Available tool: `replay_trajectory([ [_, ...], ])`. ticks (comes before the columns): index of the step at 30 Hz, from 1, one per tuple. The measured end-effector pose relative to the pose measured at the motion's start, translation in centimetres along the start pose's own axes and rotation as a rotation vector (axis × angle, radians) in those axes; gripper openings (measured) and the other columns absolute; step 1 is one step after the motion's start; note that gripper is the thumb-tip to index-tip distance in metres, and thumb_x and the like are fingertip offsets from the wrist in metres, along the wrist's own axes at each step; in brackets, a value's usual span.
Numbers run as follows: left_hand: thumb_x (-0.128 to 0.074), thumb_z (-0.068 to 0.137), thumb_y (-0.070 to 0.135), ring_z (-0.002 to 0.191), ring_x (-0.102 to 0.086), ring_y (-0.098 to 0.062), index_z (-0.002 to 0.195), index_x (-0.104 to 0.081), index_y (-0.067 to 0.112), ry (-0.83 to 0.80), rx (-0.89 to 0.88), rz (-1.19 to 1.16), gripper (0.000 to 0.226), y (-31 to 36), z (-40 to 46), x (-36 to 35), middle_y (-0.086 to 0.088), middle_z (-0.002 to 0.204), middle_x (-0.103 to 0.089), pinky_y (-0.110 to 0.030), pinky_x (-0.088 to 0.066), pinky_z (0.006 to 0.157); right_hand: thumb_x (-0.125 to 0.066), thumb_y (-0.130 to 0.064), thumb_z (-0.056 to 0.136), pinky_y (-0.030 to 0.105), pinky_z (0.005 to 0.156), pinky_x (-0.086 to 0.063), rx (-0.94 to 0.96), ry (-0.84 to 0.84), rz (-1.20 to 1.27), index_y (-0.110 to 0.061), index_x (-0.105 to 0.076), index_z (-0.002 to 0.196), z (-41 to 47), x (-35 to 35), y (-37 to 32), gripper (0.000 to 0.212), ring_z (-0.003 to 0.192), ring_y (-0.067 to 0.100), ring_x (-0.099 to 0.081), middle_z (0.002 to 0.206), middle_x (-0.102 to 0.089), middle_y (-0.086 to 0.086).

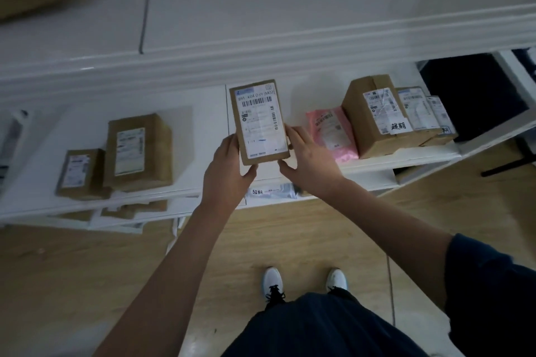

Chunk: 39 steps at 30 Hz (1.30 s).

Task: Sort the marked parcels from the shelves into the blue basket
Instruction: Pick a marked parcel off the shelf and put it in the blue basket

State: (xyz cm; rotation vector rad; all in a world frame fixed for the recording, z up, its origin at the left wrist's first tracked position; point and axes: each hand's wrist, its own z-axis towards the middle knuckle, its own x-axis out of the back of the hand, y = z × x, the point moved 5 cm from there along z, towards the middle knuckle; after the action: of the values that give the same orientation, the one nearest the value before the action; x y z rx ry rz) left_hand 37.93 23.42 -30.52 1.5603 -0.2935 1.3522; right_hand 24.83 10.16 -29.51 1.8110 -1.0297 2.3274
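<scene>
Parcel held label-up above the white shelf; I see my left hand and right hand pinching its lower edges.

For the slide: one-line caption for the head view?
Both hands, left and right, hold a labelled cardboard parcel above the white shelf.

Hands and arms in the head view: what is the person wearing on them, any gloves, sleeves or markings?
No gloves: the left hand and right hand are bare, with no rings, watch or markings visible. The left forearm is uncovered as far as it shows. A dark navy short sleeve covers the right upper arm.
</scene>
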Motion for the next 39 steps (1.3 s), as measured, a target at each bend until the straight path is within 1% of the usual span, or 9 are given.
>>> replay_trajectory([
  [2, -0.076, 0.086, 0.021, 0.115, -0.059, -0.021, 0.140, -0.045, 0.011, 0.015, 0.021, -0.043, 0.063, -0.8, -0.3, 0.5, -0.002, 0.135, -0.052, -0.035, -0.058, 0.075, -0.064, -0.031, 0.089, 0.034, 0.057, -0.056, 0.008, -0.007, -0.030, -0.015, -0.030, 0.152, 0.5, -0.5, -1.0, 0.073, 0.090, 0.023, -0.067, 0.135, -0.049, 0.002],
  [7, -0.076, 0.084, 0.015, 0.111, -0.059, -0.019, 0.142, -0.043, 0.010, 0.044, 0.049, -0.072, 0.067, -3.6, -1.1, 0.9, -0.002, 0.133, -0.050, -0.028, -0.053, 0.071, -0.062, -0.029, 0.090, 0.043, 0.062, -0.058, 0.017, -0.062, 0.001, -0.013, -0.028, 0.152, 1.7, -3.0, -3.0, 0.073, 0.091, 0.026, -0.067, 0.134, -0.048, 0.004],
  [15, -0.079, 0.080, 0.007, 0.108, -0.061, -0.026, 0.137, -0.048, 0.007, -0.035, 0.278, -0.094, 0.065, -13.6, -2.9, -0.5, -0.010, 0.127, -0.055, -0.040, -0.057, 0.087, -0.062, -0.026, 0.090, 0.040, 0.069, -0.054, -0.087, -0.350, 0.009, -0.011, -0.022, 0.152, 5.3, -12.5, -7.1, 0.075, 0.100, 0.031, -0.063, 0.134, -0.044, 0.006],
  [18, -0.080, 0.081, 0.013, 0.110, -0.062, -0.023, 0.138, -0.048, 0.012, -0.060, 0.395, -0.155, 0.065, -17.5, -4.0, -0.9, -0.007, 0.126, -0.060, -0.036, -0.054, 0.087, -0.059, -0.024, 0.090, 0.037, 0.062, -0.050, -0.094, -0.416, 0.012, -0.009, -0.023, 0.150, 6.7, -16.0, -9.2, 0.072, 0.098, 0.032, -0.062, 0.132, -0.044, 0.008],
  [23, -0.076, 0.085, 0.003, 0.094, -0.066, -0.017, 0.142, -0.050, 0.011, -0.043, 0.411, -0.286, 0.063, -21.0, -3.6, -1.4, -0.003, 0.118, -0.068, -0.008, -0.050, 0.068, -0.058, -0.020, 0.090, 0.037, 0.060, -0.046, -0.132, -0.459, 0.009, -0.008, -0.021, 0.150, 7.4, -19.6, -10.4, 0.072, 0.095, 0.031, -0.061, 0.131, -0.041, 0.008],
  [27, -0.073, 0.089, 0.006, 0.089, -0.067, -0.019, 0.140, -0.051, 0.013, -0.027, 0.476, -0.283, 0.056, -22.0, -2.7, -1.8, 0.000, 0.113, -0.066, -0.032, -0.062, 0.068, -0.060, -0.019, 0.088, 0.040, 0.066, -0.052, -0.127, -0.464, 0.036, -0.010, -0.020, 0.151, 7.9, -19.4, -10.0, 0.074, 0.097, 0.031, -0.061, 0.130, -0.043, 0.007],
  [31, -0.065, 0.096, 0.011, 0.099, -0.071, -0.032, 0.124, -0.058, 0.008, -0.003, 0.835, -0.451, 0.029, -21.8, -4.0, -2.9, -0.011, 0.120, -0.067, -0.049, -0.064, 0.071, -0.056, -0.023, 0.093, 0.041, 0.078, -0.055, -0.085, -0.488, 0.037, -0.016, -0.038, 0.142, 7.1, -17.3, -8.5, 0.053, 0.106, 0.031, -0.061, 0.131, -0.051, 0.005],
  [33, -0.059, 0.097, 0.013, 0.103, -0.070, -0.036, 0.131, -0.057, 0.006, -0.055, 0.965, -0.502, 0.034, -20.5, -6.2, -4.3, -0.017, 0.124, -0.066, -0.052, -0.062, 0.079, -0.054, -0.026, 0.094, 0.042, 0.082, -0.055, -0.076, -0.465, 0.034, -0.020, -0.041, 0.144, 5.5, -15.9, -7.1, 0.051, 0.109, 0.027, -0.062, 0.134, -0.053, 0.001],
  [39, -0.063, 0.095, 0.014, 0.107, -0.062, -0.021, 0.130, -0.060, 0.010, -0.332, 0.664, -0.286, 0.035, -12.0, -9.5, -9.9, -0.003, 0.123, -0.064, -0.026, -0.044, 0.087, -0.056, -0.028, 0.094, 0.039, 0.084, -0.054, -0.282, -0.312, 0.023, -0.023, -0.043, 0.142, -1.1, -9.6, 2.7, 0.050, 0.108, 0.022, -0.063, 0.131, -0.055, -0.003],
])
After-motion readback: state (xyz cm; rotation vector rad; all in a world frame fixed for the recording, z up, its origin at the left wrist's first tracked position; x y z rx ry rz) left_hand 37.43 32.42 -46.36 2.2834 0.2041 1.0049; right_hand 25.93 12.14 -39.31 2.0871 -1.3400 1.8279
